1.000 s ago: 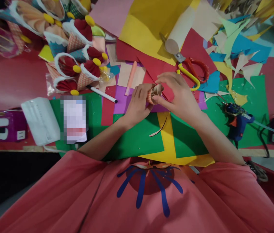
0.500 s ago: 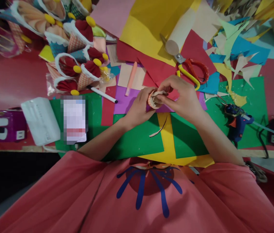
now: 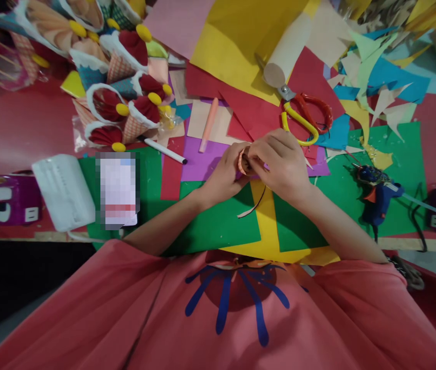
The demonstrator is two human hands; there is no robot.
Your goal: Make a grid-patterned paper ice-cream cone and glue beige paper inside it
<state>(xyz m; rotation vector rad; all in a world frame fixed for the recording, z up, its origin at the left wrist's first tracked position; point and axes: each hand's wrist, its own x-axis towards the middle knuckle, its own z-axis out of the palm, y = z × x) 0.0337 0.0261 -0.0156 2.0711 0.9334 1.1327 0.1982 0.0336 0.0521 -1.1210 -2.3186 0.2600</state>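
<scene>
My left hand (image 3: 221,177) is wrapped round a small orange-checked cone (image 3: 242,163), its round mouth facing right. The fingers of my right hand (image 3: 282,164) are bent and pushed into that mouth; what they pinch there is hidden. Under my hands lie a purple sheet (image 3: 197,164) and green sheets (image 3: 218,221). A thin curled strip (image 3: 251,209) rests just below them. Scissors (image 3: 305,121) with one yellow and one red handle lie beyond my right hand.
Finished checked cones (image 3: 141,115) with white rims are heaped at upper left. A peach marker (image 3: 209,125), a white marker (image 3: 166,150), a phone (image 3: 117,190) and a white power bank (image 3: 64,192) lie leftward. A blue glue gun (image 3: 382,200) and coloured scraps (image 3: 387,77) are at right.
My right hand has turned over and moved its fingers into the cone's mouth. The beige piece it pinched before is now out of sight. My left hand keeps its hold.
</scene>
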